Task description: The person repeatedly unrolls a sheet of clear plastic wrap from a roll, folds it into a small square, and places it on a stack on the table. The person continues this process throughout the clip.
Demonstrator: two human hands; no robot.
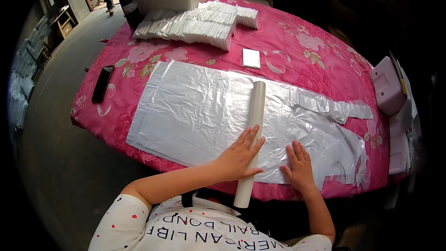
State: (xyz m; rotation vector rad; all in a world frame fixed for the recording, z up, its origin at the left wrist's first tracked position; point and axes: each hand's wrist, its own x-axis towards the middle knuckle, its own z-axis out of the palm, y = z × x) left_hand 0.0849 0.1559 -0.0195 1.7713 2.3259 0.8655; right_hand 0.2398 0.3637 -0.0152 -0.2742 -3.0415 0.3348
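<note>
In the head view, a person is leaning over a rose-patterned pink tablecloth (320,32), where a pale, rigid tube (258,107) is lying across layered, crinkled plastic film (186,107). Good handling here, I am judging, is calling for even pressure along the tube, a straight, unhurried roll and a flat right palm bracing the film against creasing. The tube is pointing its far end toward 12 o'clock, its near end overhanging the table edge toward 6. The left hand (241,155) is draping over the tube's nearer half, fingers spread and crossing it, touching without closing around it. At that hand's 3 o'clock, the right hand (298,165) is resting palm down on the film, fingers nearly straight, thumb apart, gripping nothing; the tube is lying apart from it, toward 9. How hard either is pressing, I am not able to tell. Stacked white packets (190,25) are standing toward the left hand's 11 o'clock.
</note>
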